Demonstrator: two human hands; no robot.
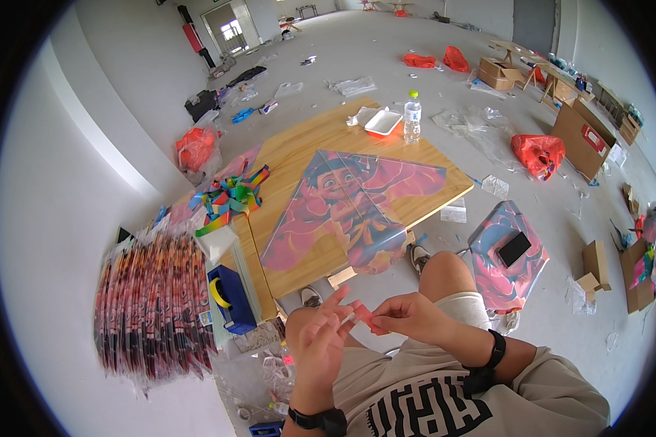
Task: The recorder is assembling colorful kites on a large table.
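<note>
Above my lap, near the table's front edge, my two hands meet at a small pinkish-red strip (363,315). My right hand (413,317) pinches the strip between thumb and fingertips. The fingers of my left hand (323,339) are stretched and spread, some pointing up, and the strip touches or wraps a fingertip; which, I cannot tell. Just beyond, a pink and blue kite (350,197) printed with a cartoon figure lies spread on the wooden table (284,160). Its lower tip hangs over the near edge.
Left stand a blue tape dispenser (233,302), rainbow ribbons (229,197) and a stack of wrapped kites (153,306). A water bottle (412,120) and food tray (384,124) sit on the table's far side. To the right, a black phone (514,249) rests on another kite (499,280).
</note>
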